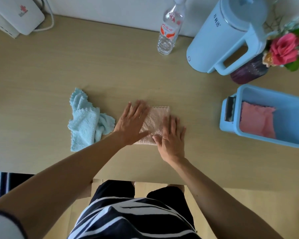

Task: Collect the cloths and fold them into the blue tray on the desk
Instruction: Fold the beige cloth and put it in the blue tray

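Note:
A folded beige cloth (pixel 155 120) lies flat on the desk in front of me. My left hand (pixel 131 123) presses palm-down on its left side with fingers spread. My right hand (pixel 171 137) lies flat on its lower right part, fingers apart. A crumpled light blue cloth (pixel 86 121) sits on the desk just left of my left hand. The blue tray (pixel 290 107) stands at the right, and a folded pink cloth (pixel 255 119) lies inside it.
A water bottle (pixel 169 30) stands at the back centre. A light blue kettle (pixel 231 33) and a dark vase of flowers (pixel 250 71) are behind the tray. A white device with a cable (pixel 16 14) sits at the back left. The desk's front edge (pixel 145 178) is close to my body.

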`<state>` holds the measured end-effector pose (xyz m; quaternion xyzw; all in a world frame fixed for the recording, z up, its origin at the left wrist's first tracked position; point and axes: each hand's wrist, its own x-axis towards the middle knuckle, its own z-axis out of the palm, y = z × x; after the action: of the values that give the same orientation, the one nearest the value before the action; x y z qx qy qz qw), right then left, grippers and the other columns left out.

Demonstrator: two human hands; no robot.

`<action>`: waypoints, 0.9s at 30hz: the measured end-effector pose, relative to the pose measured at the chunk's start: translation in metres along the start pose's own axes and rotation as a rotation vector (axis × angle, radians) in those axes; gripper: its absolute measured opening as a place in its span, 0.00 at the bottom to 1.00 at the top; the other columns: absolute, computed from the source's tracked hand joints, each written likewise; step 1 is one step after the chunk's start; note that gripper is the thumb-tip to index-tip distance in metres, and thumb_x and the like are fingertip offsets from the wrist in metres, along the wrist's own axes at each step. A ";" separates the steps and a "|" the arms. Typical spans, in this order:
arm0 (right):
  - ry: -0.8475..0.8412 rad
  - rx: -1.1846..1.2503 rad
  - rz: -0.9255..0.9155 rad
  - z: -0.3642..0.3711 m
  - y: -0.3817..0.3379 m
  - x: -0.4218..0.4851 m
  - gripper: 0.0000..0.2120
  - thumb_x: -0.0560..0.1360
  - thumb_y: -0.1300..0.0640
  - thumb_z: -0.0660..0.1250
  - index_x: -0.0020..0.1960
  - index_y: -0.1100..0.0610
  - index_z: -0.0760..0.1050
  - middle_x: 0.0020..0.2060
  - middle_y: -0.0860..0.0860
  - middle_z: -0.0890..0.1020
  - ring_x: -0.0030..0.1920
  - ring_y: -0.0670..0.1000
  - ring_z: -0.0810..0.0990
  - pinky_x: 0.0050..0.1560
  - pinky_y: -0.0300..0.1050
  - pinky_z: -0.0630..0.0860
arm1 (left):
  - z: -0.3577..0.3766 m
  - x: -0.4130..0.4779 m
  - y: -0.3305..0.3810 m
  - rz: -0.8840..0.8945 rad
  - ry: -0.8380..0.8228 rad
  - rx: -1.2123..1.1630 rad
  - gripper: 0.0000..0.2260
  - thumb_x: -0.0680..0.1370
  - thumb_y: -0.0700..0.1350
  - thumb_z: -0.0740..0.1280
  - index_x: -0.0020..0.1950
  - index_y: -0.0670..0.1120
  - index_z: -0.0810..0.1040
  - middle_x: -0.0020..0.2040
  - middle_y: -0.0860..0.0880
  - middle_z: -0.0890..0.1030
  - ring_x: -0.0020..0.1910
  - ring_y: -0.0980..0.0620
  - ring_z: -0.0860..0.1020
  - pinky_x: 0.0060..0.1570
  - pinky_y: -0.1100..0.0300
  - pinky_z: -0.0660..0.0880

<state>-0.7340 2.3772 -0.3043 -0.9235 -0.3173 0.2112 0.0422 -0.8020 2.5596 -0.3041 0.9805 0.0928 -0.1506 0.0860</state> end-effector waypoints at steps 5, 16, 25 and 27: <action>0.109 0.184 0.128 -0.009 -0.016 -0.029 0.43 0.77 0.48 0.67 0.81 0.57 0.46 0.80 0.59 0.55 0.80 0.59 0.51 0.78 0.64 0.52 | -0.025 0.018 0.013 -0.006 0.049 -0.022 0.39 0.77 0.64 0.64 0.78 0.40 0.57 0.73 0.41 0.68 0.71 0.42 0.67 0.73 0.48 0.63; 0.241 0.421 0.295 -0.020 -0.002 -0.078 0.45 0.73 0.56 0.73 0.80 0.57 0.49 0.75 0.59 0.62 0.75 0.59 0.62 0.76 0.60 0.58 | -0.044 0.029 0.020 -0.235 -0.107 -0.194 0.32 0.74 0.62 0.69 0.68 0.43 0.67 0.62 0.41 0.73 0.60 0.43 0.75 0.58 0.49 0.76; 0.262 0.505 0.302 -0.040 0.023 -0.096 0.44 0.72 0.58 0.73 0.80 0.56 0.51 0.70 0.57 0.67 0.70 0.58 0.68 0.73 0.57 0.65 | -0.033 0.024 0.031 -0.351 -0.087 -0.103 0.25 0.74 0.60 0.72 0.62 0.45 0.75 0.61 0.44 0.74 0.62 0.44 0.72 0.63 0.49 0.70; 0.262 0.527 0.288 -0.046 0.029 -0.098 0.43 0.73 0.58 0.73 0.80 0.56 0.51 0.69 0.56 0.68 0.69 0.57 0.69 0.71 0.56 0.67 | -0.033 0.021 0.033 -0.359 -0.078 -0.141 0.23 0.74 0.60 0.71 0.61 0.46 0.75 0.54 0.47 0.79 0.56 0.46 0.77 0.63 0.51 0.70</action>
<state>-0.7678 2.2971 -0.2327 -0.9356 -0.1095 0.1692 0.2900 -0.7666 2.5375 -0.2746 0.9332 0.2731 -0.1943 0.1298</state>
